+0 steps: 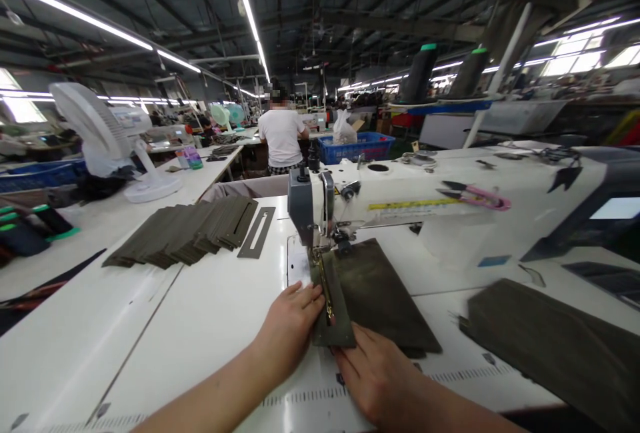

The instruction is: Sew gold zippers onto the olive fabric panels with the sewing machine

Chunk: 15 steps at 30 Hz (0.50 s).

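Under the needle of a white sewing machine (320, 246) lies a narrow dark olive zipper panel (336, 334) with a brass zipper (327, 296) in its slot. My left hand (293, 320) holds the panel's left edge, fingers bent and close together, thumb hidden. My right hand (373, 370) pinches its near right corner, the thumb partly beneath. A larger olive piece (387, 293) lies flat right of the panel, partly under it. To the left, a slotted strip (257, 233) lies beside a fanned stack of olive strips (180, 230).
More olive pieces (550, 340) lie at the right. Pink-handled thread snips (475, 196) rest on the machine arm. A white fan (150, 186) and black thread spools (50, 220) stand left. Another person (281, 136) in a white shirt sits ahead, near a blue crate (355, 150).
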### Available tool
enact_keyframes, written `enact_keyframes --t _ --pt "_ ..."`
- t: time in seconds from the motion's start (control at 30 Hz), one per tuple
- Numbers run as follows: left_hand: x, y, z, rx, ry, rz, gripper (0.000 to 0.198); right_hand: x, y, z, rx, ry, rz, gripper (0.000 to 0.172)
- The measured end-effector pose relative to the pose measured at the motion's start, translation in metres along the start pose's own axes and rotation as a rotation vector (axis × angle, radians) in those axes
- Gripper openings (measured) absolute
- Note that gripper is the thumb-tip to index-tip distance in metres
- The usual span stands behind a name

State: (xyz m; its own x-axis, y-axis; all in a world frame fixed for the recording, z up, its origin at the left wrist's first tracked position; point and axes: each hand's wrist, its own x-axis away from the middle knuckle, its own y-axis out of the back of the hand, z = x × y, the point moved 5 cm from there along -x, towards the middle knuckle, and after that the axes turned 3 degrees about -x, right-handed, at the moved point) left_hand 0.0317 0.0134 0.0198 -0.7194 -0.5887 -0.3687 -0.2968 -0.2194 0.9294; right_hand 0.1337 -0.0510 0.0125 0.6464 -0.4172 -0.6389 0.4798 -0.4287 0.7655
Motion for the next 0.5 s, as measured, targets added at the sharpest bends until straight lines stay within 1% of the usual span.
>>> enact_keyframes --t 0.2,0.4,0.5 --pt "-0.0014 0.0000 0.0002 0.020 0.028 0.070 0.031 -0.0002 0.0018 -0.0059 -0.050 -0.058 -0.005 0.026" --pt "-0.0032 0.0034 0.0026 0.110 0.090 0.029 0.032 0.0008 0.0020 -0.0083 -0.049 -0.168 -0.095 0.020" --pt "-0.0050 0.0063 0.0077 0.193 0.143 0.015 0.035 -0.0031 0.0033 -0.0107 -0.055 -0.186 -0.063 0.017"
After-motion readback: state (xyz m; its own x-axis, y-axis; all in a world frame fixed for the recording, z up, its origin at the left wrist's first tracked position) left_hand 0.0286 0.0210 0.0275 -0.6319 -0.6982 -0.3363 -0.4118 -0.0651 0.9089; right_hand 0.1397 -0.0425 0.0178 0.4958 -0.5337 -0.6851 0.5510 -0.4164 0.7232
